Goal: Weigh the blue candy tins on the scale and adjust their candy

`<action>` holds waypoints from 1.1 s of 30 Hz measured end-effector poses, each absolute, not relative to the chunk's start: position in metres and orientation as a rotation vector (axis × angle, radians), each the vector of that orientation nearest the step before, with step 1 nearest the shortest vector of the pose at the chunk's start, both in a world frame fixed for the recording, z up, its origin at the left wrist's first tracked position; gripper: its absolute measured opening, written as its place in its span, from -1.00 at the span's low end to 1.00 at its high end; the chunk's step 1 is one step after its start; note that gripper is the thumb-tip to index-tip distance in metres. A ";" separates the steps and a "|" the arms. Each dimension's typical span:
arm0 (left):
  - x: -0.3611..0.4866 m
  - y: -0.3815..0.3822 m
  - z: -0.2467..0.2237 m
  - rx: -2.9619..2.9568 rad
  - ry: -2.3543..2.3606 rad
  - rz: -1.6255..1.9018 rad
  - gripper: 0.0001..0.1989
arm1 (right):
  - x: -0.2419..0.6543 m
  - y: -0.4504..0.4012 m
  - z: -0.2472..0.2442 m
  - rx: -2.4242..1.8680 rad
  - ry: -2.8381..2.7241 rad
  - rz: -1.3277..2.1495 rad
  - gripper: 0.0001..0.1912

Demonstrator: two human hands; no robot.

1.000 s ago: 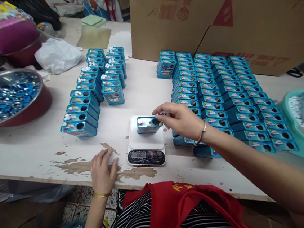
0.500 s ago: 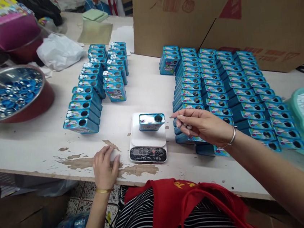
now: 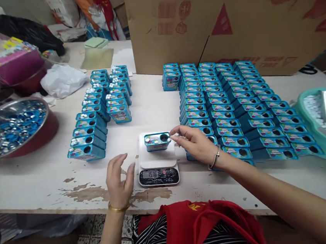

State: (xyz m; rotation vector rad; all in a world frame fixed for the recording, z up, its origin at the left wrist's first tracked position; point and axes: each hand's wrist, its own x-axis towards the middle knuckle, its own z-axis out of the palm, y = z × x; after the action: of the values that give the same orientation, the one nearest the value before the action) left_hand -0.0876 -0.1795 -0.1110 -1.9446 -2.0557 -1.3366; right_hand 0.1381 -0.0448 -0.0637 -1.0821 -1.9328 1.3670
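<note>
A blue tin (image 3: 157, 146) with a round dark hole in its top stands upright on the white kitchen scale (image 3: 158, 163). White candies lie on its lid. My right hand (image 3: 196, 143) reaches in from the right, fingertips closed at a white candy (image 3: 168, 139) at the tin's right end, beside the hole. Whether its curled fingers hold other candies is hidden. Left of the scale, my left hand (image 3: 119, 183) is held near the table with thumb and fingers apart, holding nothing. The scale's display (image 3: 150, 174) appears to read 157.6.
Rows of blue tins (image 3: 226, 111) stand on the right, with smaller groups (image 3: 89, 129) on the left, several topped with candies. A metal bowl (image 3: 49, 110) of blue caps sits far left. A teal basin (image 3: 303, 103) of white candies is far right. A cardboard box (image 3: 155, 53) stands behind.
My right hand has moved left to the tin's right end; the candies seen in its fingers are now hidden. My left hand has lifted from the table and turned toward the scale. The view has shifted.
</note>
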 end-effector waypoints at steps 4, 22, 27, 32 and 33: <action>-0.077 -0.138 -0.080 -2.206 -1.811 -1.272 -0.67 | 0.135 -0.046 -0.065 -1.044 -2.133 1.116 -0.84; -0.082 -0.078 -0.044 -2.934 -1.706 -0.762 -0.87 | 0.132 -0.076 -0.066 -0.980 -1.050 2.117 -0.75; -0.062 -0.090 -0.043 -2.838 -1.696 -1.096 -0.92 | 0.132 -0.105 -0.079 -0.869 -0.603 2.411 -0.79; -0.030 -0.116 -0.036 -3.004 -1.478 -0.938 -0.85 | 0.131 -0.115 -0.086 -0.813 -0.305 2.504 -0.77; -0.030 -0.120 -0.035 -2.972 -1.488 -0.911 -0.81 | 0.132 -0.116 -0.086 -0.827 -0.304 2.513 -0.77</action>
State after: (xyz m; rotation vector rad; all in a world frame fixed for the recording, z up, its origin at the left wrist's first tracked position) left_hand -0.0297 -0.1200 -0.0348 -2.9718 -1.4876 -0.9108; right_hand 0.1324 -0.1160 -0.0858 -0.8272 -0.3040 2.5132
